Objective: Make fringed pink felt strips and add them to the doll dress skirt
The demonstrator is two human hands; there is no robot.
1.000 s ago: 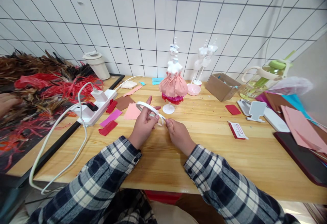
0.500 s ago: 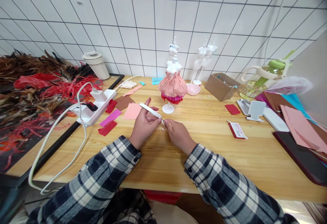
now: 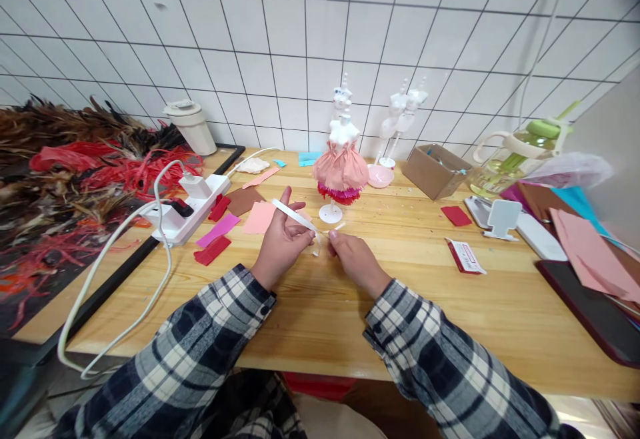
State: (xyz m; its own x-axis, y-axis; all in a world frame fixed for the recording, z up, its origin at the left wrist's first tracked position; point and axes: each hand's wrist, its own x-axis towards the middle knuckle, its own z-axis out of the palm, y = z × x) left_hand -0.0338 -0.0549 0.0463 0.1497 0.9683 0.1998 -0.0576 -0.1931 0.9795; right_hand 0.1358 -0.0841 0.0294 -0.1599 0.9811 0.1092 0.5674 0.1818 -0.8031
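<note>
A roll of white tape (image 3: 294, 215) is in my left hand (image 3: 283, 244), its ring seen nearly edge-on and its lower end pinched by the thumb. My right hand (image 3: 356, 257) is closed at the fingertips on a thin, pale strip of tape (image 3: 324, 232) that runs from the roll. Small white bits show beside the right fingertips. Just beyond my hands stands a small white dress form (image 3: 343, 131) in a pink ruffled skirt (image 3: 341, 165) with red and magenta fringe below.
Left are a power strip (image 3: 193, 211) with looping cables, feathers (image 3: 90, 132) and a white cup (image 3: 190, 129). Paper pieces lie near it. Further back are more dress forms (image 3: 397, 115) and a pink dish (image 3: 381, 175). Right are a cardboard box (image 3: 436, 171), bottle (image 3: 520, 155) and phone stand (image 3: 501, 217).
My right hand has moved slightly right, away from my left. A thin strip now shows between them. The left hand still holds the roll.
</note>
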